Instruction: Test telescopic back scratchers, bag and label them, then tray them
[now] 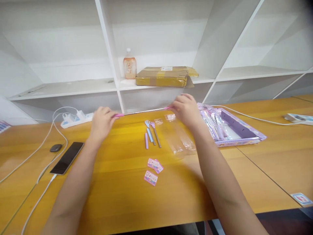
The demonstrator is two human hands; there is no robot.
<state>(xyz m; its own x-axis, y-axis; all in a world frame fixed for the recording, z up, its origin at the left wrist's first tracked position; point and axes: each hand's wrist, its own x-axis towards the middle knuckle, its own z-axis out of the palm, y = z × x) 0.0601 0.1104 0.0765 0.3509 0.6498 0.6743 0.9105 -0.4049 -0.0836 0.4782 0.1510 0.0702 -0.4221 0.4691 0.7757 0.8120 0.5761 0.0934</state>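
Slim silvery rod, pink-ended, crosswise between left hand and right hand

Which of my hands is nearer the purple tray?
Right. The right hand is just left of the purple tray, holding one end of the pink-ended rod; the left hand holds the other end, much farther left.

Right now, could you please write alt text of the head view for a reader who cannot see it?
The left hand and right hand hold a metal rod with pink ends between them above a wooden table. On it lie a purple claw-headed rod, a blue one, clear bags and pink cards; a purple tray of wrapped items stands at right.
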